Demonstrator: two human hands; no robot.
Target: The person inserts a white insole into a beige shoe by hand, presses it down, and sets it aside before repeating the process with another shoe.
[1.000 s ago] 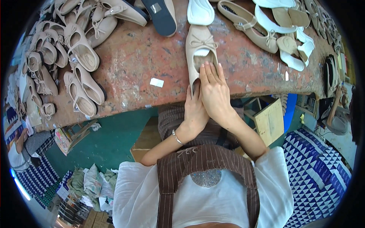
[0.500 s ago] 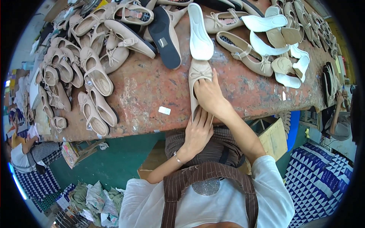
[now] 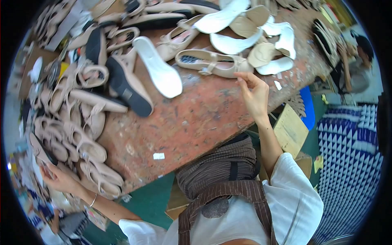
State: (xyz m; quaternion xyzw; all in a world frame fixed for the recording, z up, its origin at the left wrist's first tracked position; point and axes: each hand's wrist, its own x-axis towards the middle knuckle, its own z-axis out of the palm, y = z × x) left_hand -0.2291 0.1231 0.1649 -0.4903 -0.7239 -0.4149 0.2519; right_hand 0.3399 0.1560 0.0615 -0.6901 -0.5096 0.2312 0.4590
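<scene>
My left hand (image 3: 59, 178) is at the table's left end, its fingers closed at the lower end of a beige shoe with a dark sole (image 3: 41, 150), which stands tilted beside other shoes. On the right, my right hand (image 3: 255, 96) has thumb and forefinger pinched together at the near edge of a beige flat shoe with a bow (image 3: 226, 66). Whether anything is between those fingertips is too small to tell. A white insole (image 3: 160, 69) lies left of that flat shoe, next to an overturned shoe with a black sole (image 3: 130, 90).
Many beige shoes (image 3: 83, 141) crowd the left side of the worn red table (image 3: 192, 126). White and tan insoles (image 3: 232, 43) are heaped at the back right. A small white paper piece (image 3: 159, 156) lies near the front edge. Another person (image 3: 359, 69) is at the far right.
My hands have parted from the shoe at the table's middle. My left hand has swung far left with a shoe, my right hand to the right. The view has turned.
</scene>
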